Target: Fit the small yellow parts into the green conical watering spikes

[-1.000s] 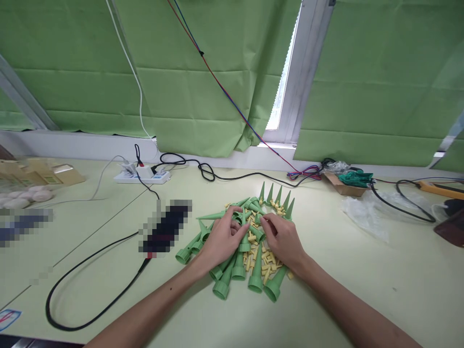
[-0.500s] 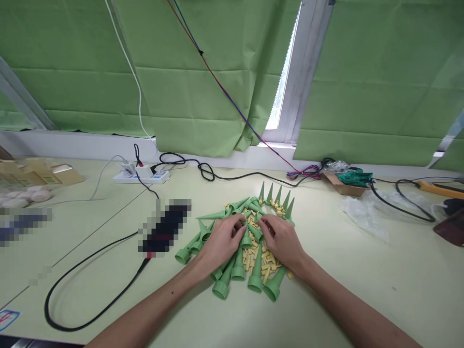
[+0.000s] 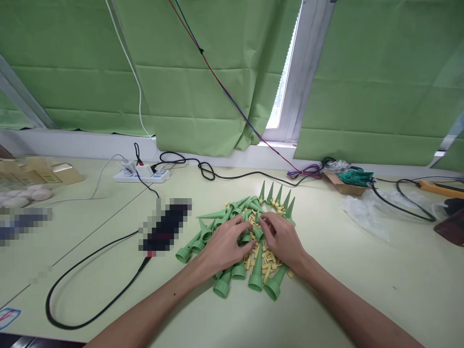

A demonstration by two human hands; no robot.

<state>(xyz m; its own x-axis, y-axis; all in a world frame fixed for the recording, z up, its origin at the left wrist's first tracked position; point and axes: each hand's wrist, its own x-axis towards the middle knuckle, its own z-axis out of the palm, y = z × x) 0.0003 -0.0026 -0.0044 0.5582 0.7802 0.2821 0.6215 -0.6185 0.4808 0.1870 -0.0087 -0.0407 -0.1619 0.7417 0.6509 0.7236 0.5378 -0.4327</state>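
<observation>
Green plastic cones [image 3: 256, 270] with round, open bases lie in a pile on the pale table, mixed with small yellow pieces [image 3: 268, 265]. My left hand [image 3: 230, 241] is over the middle of the pile, thumb and fingers apart around a green cone [image 3: 245, 238] that lies beneath them. To its right, my right hand [image 3: 282, 237] has its thumb and fingertips pinched at a small green part [image 3: 257, 217], partly hidden by the fingers. Behind the hands, several green cones [image 3: 278, 193] stand upright in a curved row, with yellow pieces at their bases.
A power strip [image 3: 142, 177] with plugs and a black cable [image 3: 232, 178] run along the back. A blurred dark object [image 3: 166, 227] lies left of the pile. At the back right are a cardboard box [image 3: 346, 186] with green material and clear plastic [image 3: 366, 215].
My left hand has opened, its thumb and fingers spreading and shifting slightly right over the cones. The right hand has hardly moved.
</observation>
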